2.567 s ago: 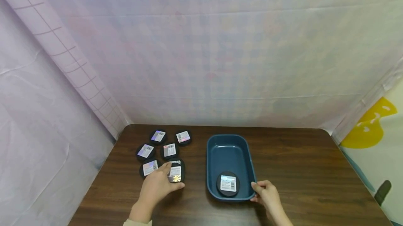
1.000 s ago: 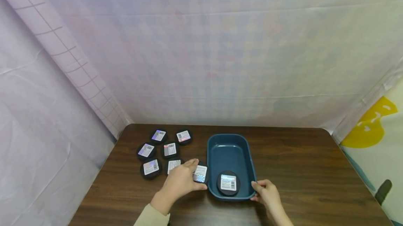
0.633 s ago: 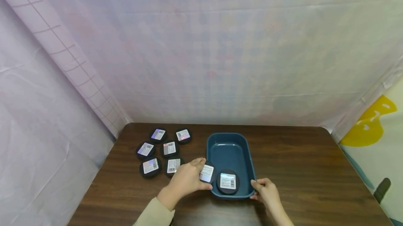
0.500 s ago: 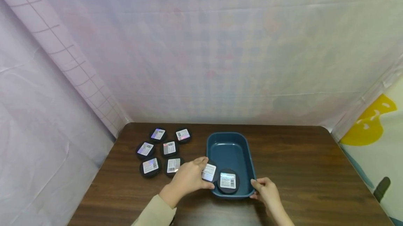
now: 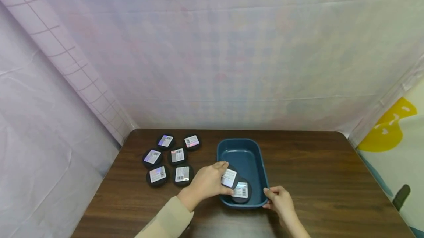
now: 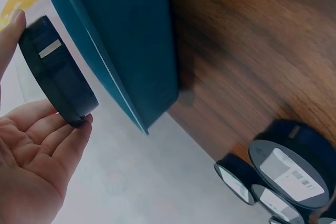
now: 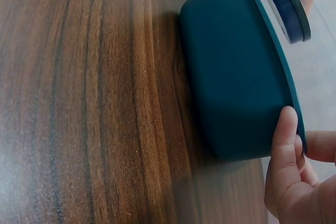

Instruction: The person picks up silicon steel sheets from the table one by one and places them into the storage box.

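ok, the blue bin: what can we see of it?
The blue bin is a deep, open-topped rounded rectangle, slightly glossy and plastic-looking, with a thin rim. It appears to rest upright on the wooden table, its length running from near to far. The right hand grips its near right corner; one labelled black disc lies inside at the near end.

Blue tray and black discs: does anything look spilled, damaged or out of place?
Nothing stands out as spilled or damaged. Six black discs lie label-up on the table, merely turned at differing angles. The left hand holds another disc above the blue tray, where one more lies label-up; the right hand grips the tray.
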### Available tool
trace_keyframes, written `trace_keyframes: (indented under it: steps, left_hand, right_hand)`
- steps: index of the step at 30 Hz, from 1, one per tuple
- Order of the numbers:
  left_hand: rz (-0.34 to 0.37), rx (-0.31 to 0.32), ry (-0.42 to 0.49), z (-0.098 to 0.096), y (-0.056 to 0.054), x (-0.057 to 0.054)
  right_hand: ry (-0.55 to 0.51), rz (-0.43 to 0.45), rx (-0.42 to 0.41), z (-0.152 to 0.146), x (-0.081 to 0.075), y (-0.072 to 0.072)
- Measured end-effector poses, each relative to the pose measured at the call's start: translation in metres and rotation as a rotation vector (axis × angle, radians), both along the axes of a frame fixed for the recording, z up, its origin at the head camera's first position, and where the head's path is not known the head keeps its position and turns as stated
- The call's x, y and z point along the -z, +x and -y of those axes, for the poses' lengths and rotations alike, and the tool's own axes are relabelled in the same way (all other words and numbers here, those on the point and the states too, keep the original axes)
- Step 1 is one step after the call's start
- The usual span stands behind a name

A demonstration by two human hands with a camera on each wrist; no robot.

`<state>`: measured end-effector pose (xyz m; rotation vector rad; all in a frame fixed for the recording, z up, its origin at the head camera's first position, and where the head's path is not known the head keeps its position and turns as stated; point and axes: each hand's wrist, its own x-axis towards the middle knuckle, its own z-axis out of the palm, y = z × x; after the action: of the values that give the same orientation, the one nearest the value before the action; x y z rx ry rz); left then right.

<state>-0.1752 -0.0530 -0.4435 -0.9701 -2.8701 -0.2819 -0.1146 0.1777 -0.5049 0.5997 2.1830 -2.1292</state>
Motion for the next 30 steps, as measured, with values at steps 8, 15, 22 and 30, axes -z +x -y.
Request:
trace_keyframes:
  steps: [8, 15, 22, 30]
  left_hand:
    - [-0.029, 0.071, -0.067, -0.011, -0.007, 0.0]
    - [-0.038, 0.086, -0.106, -0.016, -0.009, -0.001]
    - [-0.033, 0.082, -0.128, -0.02, -0.011, 0.001]
    - [0.031, 0.113, -0.134, -0.027, -0.011, 0.01]
  right_hand:
    - [-0.001, -0.001, 0.004, 0.0, 0.001, -0.001]
    - [-0.004, 0.004, 0.001, 0.0, 0.004, -0.001]
    - [0.006, 0.003, 0.005, 0.001, 0.002, -0.001]
    - [0.01, 0.01, 0.022, 0.003, -0.001, 0.0]
